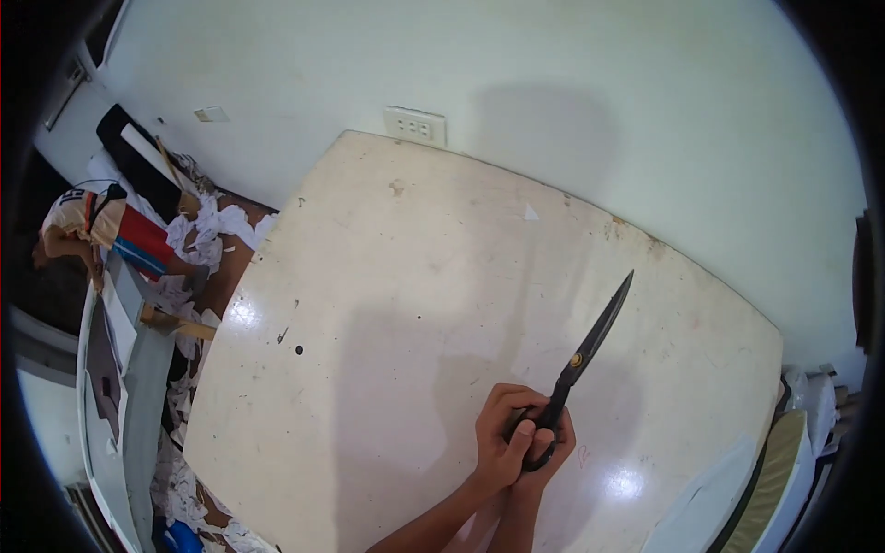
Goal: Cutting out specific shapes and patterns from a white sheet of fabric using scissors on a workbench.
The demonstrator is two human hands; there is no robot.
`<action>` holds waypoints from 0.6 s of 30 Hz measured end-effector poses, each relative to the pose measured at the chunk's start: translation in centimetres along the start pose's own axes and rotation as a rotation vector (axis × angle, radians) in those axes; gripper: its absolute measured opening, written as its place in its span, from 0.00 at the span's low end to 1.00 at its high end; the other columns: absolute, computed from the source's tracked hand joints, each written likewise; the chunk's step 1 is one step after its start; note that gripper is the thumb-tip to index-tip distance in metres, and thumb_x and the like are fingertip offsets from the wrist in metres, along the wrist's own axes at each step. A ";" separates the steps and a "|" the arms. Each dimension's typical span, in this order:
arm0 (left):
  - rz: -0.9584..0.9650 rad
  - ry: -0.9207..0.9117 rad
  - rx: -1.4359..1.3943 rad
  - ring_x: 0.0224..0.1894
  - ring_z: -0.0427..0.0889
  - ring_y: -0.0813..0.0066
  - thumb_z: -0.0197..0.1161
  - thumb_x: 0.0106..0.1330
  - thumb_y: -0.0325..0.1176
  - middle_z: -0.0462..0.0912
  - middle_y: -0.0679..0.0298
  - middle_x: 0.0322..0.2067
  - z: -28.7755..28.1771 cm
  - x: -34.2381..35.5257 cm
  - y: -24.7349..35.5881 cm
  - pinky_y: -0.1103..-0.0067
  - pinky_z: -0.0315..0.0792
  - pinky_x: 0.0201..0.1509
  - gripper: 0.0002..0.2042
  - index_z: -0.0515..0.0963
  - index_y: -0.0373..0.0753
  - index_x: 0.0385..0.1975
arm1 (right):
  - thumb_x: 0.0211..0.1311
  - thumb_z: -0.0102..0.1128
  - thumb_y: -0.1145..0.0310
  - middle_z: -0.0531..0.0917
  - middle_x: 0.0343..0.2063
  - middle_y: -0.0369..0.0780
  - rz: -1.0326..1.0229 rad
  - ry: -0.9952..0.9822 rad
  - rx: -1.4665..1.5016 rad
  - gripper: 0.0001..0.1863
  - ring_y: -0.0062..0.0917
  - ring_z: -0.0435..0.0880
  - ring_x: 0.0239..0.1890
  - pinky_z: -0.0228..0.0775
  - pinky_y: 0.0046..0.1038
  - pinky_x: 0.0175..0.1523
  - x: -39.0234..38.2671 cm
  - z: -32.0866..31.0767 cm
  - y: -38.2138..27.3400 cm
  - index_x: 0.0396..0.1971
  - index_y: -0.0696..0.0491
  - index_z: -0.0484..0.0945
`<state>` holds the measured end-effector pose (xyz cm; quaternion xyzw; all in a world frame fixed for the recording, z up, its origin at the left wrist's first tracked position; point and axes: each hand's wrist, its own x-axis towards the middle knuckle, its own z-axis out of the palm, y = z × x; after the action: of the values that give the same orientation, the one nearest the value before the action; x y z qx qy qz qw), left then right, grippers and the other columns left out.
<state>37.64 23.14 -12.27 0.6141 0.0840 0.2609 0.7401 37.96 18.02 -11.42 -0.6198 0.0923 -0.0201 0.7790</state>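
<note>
A pair of large black scissors (601,330) with a brass-coloured pivot is held above the pale, stained tabletop (387,249). Its blades are together and point away from me, toward the far right. My left hand (502,438) wraps round the handles from the left side. From the right, my right hand (556,442) closes on the same handles, with both thumbs side by side on top. Parts of the handle loops are covered by my fingers. A small white paper triangle (531,213) lies farther back on the table.
A wall with a socket plate (416,126) borders the table's far edge. White scraps (217,221) litter the floor at left, where another person (115,226) bends over a second table (147,369). A white sheet (705,498) lies at the near right corner, beside rolls of material (774,479).
</note>
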 end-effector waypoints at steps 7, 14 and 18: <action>-0.023 0.001 -0.031 0.37 0.74 0.74 0.51 0.69 0.52 0.72 0.58 0.38 -0.2 -0.2 0.1 0.79 0.68 0.42 0.25 0.76 0.30 0.39 | 0.44 0.67 0.32 0.72 0.21 0.28 0.017 0.036 -0.073 0.36 0.11 0.69 0.26 0.57 0.15 0.30 -0.4 0.2 0.0 0.25 0.55 0.71; -0.028 -0.016 -0.043 0.38 0.74 0.73 0.50 0.69 0.49 0.71 0.58 0.39 -0.5 -0.2 -0.2 0.78 0.68 0.43 0.23 0.76 0.30 0.40 | 0.44 0.66 0.31 0.71 0.21 0.28 -0.005 0.034 -0.090 0.37 0.12 0.69 0.26 0.59 0.16 0.31 -0.5 0.4 0.2 0.25 0.56 0.71; -0.046 -0.023 -0.010 0.38 0.74 0.73 0.50 0.70 0.49 0.71 0.58 0.39 -0.8 -0.3 -0.3 0.78 0.69 0.43 0.23 0.75 0.30 0.39 | 0.46 0.70 0.37 0.73 0.22 0.29 0.015 0.056 -0.042 0.34 0.12 0.70 0.27 0.61 0.16 0.32 -0.6 0.8 0.1 0.27 0.57 0.72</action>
<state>37.10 23.65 -12.80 0.6112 0.0880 0.2370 0.7500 37.50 18.93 -11.32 -0.6344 0.1194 -0.0296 0.7632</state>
